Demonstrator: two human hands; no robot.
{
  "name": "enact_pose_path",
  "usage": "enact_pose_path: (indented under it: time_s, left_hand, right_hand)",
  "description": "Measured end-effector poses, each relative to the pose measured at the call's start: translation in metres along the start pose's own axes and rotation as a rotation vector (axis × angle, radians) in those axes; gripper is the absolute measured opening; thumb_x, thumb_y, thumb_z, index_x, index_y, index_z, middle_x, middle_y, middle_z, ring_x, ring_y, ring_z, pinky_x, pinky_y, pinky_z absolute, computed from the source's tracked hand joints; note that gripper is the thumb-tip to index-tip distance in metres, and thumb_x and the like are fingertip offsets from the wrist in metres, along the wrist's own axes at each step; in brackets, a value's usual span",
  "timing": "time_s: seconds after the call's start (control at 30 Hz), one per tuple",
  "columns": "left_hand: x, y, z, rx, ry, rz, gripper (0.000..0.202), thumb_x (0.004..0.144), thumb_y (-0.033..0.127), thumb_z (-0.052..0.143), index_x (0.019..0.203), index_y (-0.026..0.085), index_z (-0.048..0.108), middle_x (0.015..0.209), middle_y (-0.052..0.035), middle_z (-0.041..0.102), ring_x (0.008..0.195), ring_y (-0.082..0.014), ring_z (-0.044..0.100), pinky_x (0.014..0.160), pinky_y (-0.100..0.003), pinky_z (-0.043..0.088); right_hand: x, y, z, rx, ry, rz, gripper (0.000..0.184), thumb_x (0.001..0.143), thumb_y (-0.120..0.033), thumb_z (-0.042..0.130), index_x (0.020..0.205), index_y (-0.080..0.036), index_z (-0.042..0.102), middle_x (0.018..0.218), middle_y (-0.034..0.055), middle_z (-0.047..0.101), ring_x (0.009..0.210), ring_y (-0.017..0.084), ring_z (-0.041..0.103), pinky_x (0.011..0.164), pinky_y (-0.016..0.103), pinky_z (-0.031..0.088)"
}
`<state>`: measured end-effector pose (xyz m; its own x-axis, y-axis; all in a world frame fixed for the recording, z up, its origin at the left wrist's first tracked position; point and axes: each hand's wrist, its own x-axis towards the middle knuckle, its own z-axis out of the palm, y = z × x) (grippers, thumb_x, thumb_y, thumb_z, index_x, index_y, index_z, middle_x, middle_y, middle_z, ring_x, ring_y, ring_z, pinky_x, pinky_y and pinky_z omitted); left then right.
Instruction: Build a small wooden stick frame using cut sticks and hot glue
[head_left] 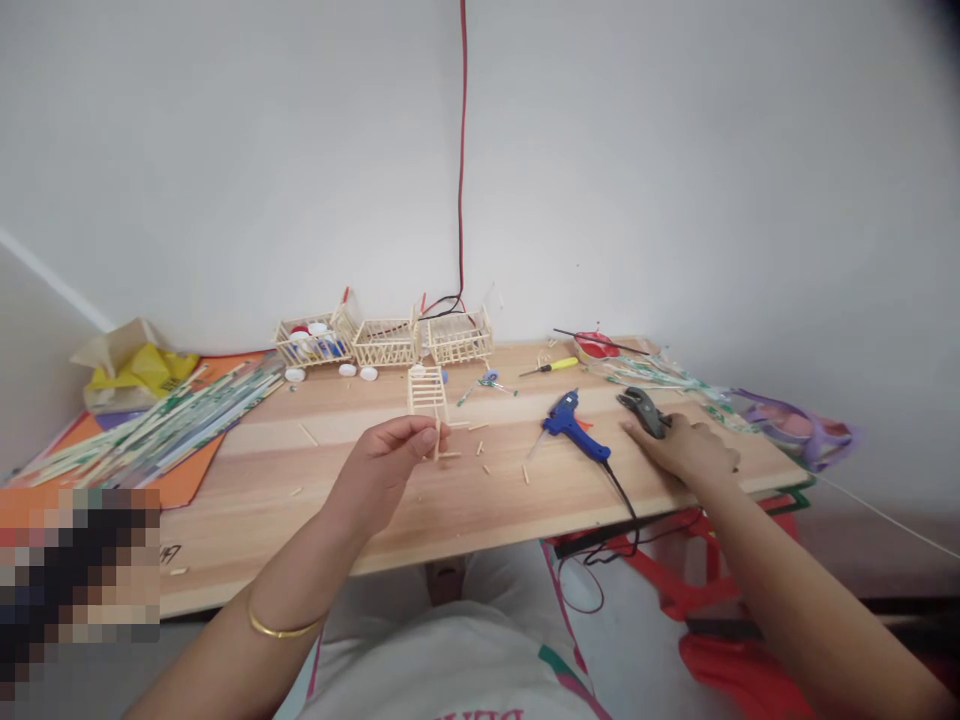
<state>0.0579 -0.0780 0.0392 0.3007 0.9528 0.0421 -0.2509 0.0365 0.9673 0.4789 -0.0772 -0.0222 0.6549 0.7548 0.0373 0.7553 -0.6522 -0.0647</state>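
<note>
Between the thumb and fingers of my left hand (395, 462) is a small ladder-like wooden stick frame (427, 392), held above the front middle of the table. My right hand (688, 448) is wrapped over a pair of dark-handled pliers (643, 408) at the table's right side; their jaws point left and most of the handles are hidden under my palm. A blue glue gun (576, 428) lies to the left of the pliers, nozzle toward the back. Short cut stick pieces (526, 474) are scattered between the frame and the glue gun.
Small stick carts (386, 343) with white wheels stand along the wall. Bundled sticks (165, 425) lie on an orange sheet at left. A yellow-handled screwdriver (559, 366) and a red dish (598, 346) sit at the back right. The glue gun's cord (626, 500) hangs over the front edge.
</note>
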Motion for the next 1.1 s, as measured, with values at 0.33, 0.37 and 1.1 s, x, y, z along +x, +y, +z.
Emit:
enact_pose_path:
  time_s: [0.33,0.37,1.1]
  left_hand:
    - [0.009,0.007,-0.009,-0.064,0.127,0.050,0.011,0.068,0.024,0.073,0.065,0.016,0.067,0.067,0.0003,0.061,0.068,-0.0089,0.051,0.066,-0.020,0.038]
    - [0.011,0.008,-0.011,-0.069,0.145,0.065,0.010,0.068,0.023,0.073,0.067,0.016,0.067,0.067,0.0004,0.061,0.066,-0.0086,0.051,0.065,-0.020,0.039]
    - [0.042,0.007,-0.040,0.269,0.313,0.394,0.005,0.072,0.023,0.069,0.076,0.020,0.070,0.078,-0.0018,0.069,0.076,-0.0151,0.061,0.074,-0.028,0.046]
  right_hand:
    - [0.005,-0.024,-0.011,0.238,0.419,-0.336,0.051,0.083,-0.052,0.043,0.113,-0.013,0.058,0.114,0.0174,0.057,0.110,0.031,0.050,0.092,0.044,0.038]
    - [0.002,-0.031,-0.016,0.281,0.410,-0.401,0.044,0.085,-0.047,0.042,0.109,-0.014,0.059,0.108,0.0153,0.060,0.105,0.028,0.054,0.090,0.040,0.040]
    - [-0.077,-0.107,-0.051,0.722,-0.135,-0.760,0.029,0.078,-0.035,0.057,0.101,-0.018,0.057,0.084,0.0044,0.063,0.072,0.017,0.057,0.064,0.027,0.044]
